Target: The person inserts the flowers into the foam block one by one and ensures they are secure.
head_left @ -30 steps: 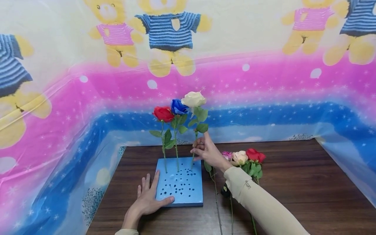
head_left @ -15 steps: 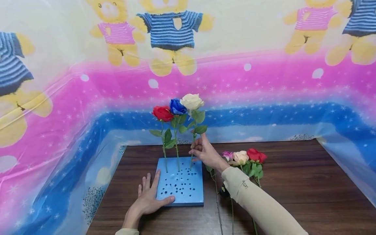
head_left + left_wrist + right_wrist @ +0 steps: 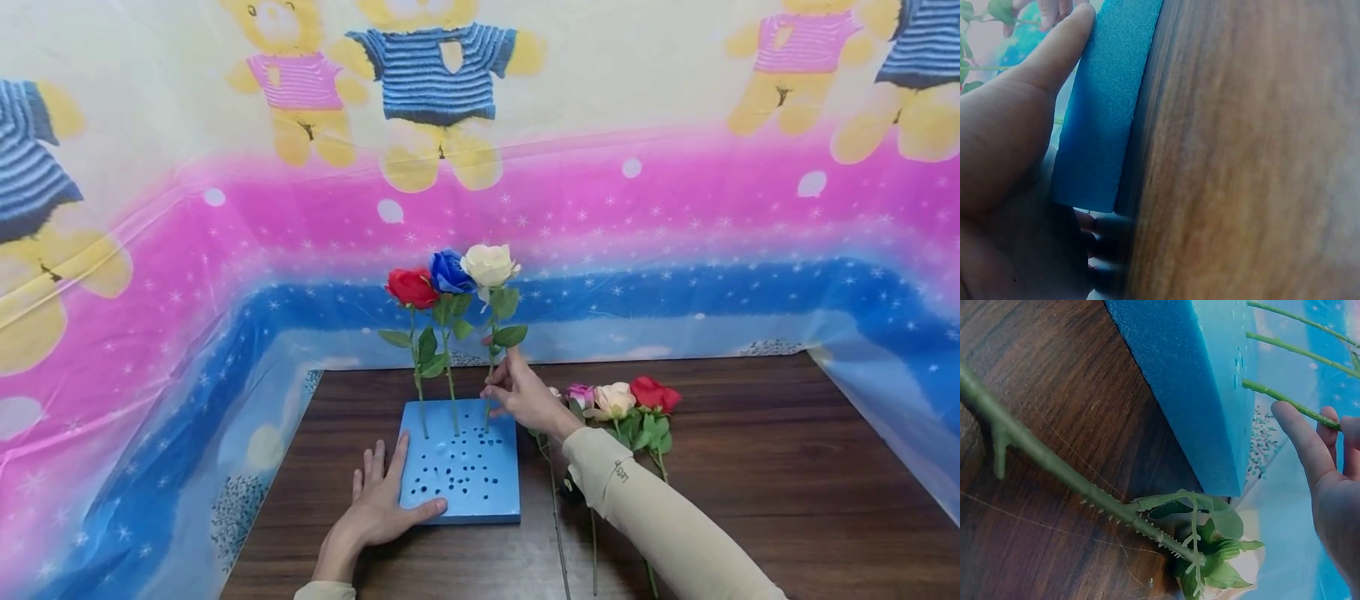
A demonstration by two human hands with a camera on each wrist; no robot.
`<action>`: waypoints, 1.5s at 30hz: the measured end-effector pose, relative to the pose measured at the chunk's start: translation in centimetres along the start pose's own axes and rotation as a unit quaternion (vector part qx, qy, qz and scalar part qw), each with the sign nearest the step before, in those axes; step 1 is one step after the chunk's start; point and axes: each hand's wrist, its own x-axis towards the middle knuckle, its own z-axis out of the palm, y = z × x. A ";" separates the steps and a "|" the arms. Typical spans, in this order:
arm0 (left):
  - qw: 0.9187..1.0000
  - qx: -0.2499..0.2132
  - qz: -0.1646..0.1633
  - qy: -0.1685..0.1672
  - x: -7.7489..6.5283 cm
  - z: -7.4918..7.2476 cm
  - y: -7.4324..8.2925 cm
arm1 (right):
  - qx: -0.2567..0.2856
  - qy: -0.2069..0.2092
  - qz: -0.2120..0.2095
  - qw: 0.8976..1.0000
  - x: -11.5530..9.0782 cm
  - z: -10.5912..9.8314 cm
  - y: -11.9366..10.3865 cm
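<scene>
In the head view my right hand [image 3: 528,400] pinches the green stem of a white rose [image 3: 490,266]. The stem's lower end meets the top of a blue foam block [image 3: 480,510] dotted with holes; the right wrist view shows this stem [image 3: 1291,405] close up. To its left, a blue rose [image 3: 450,272] and a red rose [image 3: 411,287] stand upright in the block. My left hand [image 3: 378,500] rests along the block's front left corner, fingers spread, thumb over the front edge. The left wrist view has the thumb [image 3: 1060,53] against the block's side [image 3: 1104,94].
Right of the block, several roses lie on the dark wooden table [image 3: 750,467], among them a red rose [image 3: 655,394], a cream rose [image 3: 615,401] and a pink rose [image 3: 581,395]. My right sleeve [image 3: 660,500] passes over their stems. A printed bear cloth [image 3: 570,200] hangs behind.
The white rose has shifted slightly left and down, and my right hand has moved left with it. My left hand stays at the block's corner.
</scene>
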 end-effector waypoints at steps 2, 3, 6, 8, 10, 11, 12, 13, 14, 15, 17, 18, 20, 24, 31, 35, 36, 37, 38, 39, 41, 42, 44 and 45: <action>1.000 -0.001 0.000 -0.002 0.0 0.0 -0.1 | -0.004 -0.003 0.003 1.000 0.0 0.1 0.1; 1.000 -0.001 0.001 -0.002 0.0 0.1 -0.1 | -0.006 -0.005 0.004 1.000 0.0 0.1 0.1; 1.000 -0.014 0.007 0.003 0.0 0.2 -0.2 | -0.008 -0.007 0.001 1.000 0.1 0.2 0.3; 1.000 -0.021 0.014 0.009 0.1 0.3 -0.4 | -0.009 -0.007 0.003 1.000 0.1 0.3 0.3; 0.999 -0.028 0.017 0.014 0.2 0.4 -0.4 | -0.006 -0.006 0.008 1.000 0.1 0.3 0.3; 0.999 -0.026 0.016 0.012 0.2 0.4 -0.5 | -0.005 -0.005 0.011 1.000 0.0 0.3 0.3; 0.999 -0.026 0.016 0.013 0.2 0.4 -0.5 | -0.002 -0.006 0.016 1.000 0.0 0.4 0.3; 1.000 -0.023 0.014 0.010 0.2 0.4 -0.5 | 0.001 -0.006 0.020 1.000 -0.1 0.4 0.3; 1.000 -0.023 0.012 0.009 0.1 0.3 -0.3 | 0.004 -0.006 0.025 1.000 -0.3 0.4 0.3; 1.000 -0.020 0.010 0.006 0.1 0.3 -0.3 | 0.008 -0.005 0.027 1.000 -0.3 0.4 0.3; 1.000 -0.018 0.010 0.004 0.1 0.2 -0.2 | 0.021 -0.003 0.033 0.999 -0.5 0.4 0.4; 1.000 -0.017 0.010 0.004 0.1 0.2 -0.2 | 0.028 -0.001 0.035 0.999 -0.6 0.4 0.5; 1.000 -0.017 0.009 0.004 0.2 0.2 -0.1 | 0.037 0.003 0.040 0.999 -0.7 0.3 0.6; 1.000 -0.011 0.001 -0.004 0.1 0.2 -0.1 | 0.039 0.008 0.056 0.998 -1.0 -0.1 0.7; 1.000 -0.004 0.000 -0.005 0.0 0.0 0.0 | 0.051 0.012 0.053 0.997 -1.7 -1.6 0.3; 1.000 -0.003 -0.003 -0.009 0.1 -0.1 0.1 | 0.081 0.009 0.045 0.996 -2.5 -2.9 0.0; 1.000 -0.004 -0.003 -0.010 0.1 -0.1 0.1 | 0.088 0.009 0.044 0.995 -2.7 -3.2 0.0; 1.000 -0.003 -0.004 -0.011 0.1 -0.1 0.1 | 0.094 0.008 0.043 0.995 -2.9 -3.5 -0.1; 1.000 -0.003 -0.005 -0.011 0.2 -0.1 0.0 | 0.099 0.008 0.042 0.994 -3.2 -3.8 -0.2; 1.000 -0.003 -0.005 -0.012 0.2 -0.1 0.0 | 0.103 0.009 0.042 0.994 -3.4 -4.1 -0.3; 1.000 -0.004 -0.006 -0.015 0.1 -0.1 0.0 | 0.105 0.011 0.040 0.994 -4.0 -4.7 -0.5; 1.000 -0.004 -0.006 -0.015 0.1 -0.1 0.1 | 0.104 0.011 0.039 0.994 -4.3 -5.0 -0.6; 1.000 -0.006 -0.007 -0.016 0.1 -0.1 0.1 | 0.099 0.012 0.037 0.994 -5.0 -5.6 -0.8; 1.000 -0.005 -0.008 -0.017 0.1 -0.1 0.1 | 0.098 0.012 0.037 0.994 -5.4 -6.0 -0.8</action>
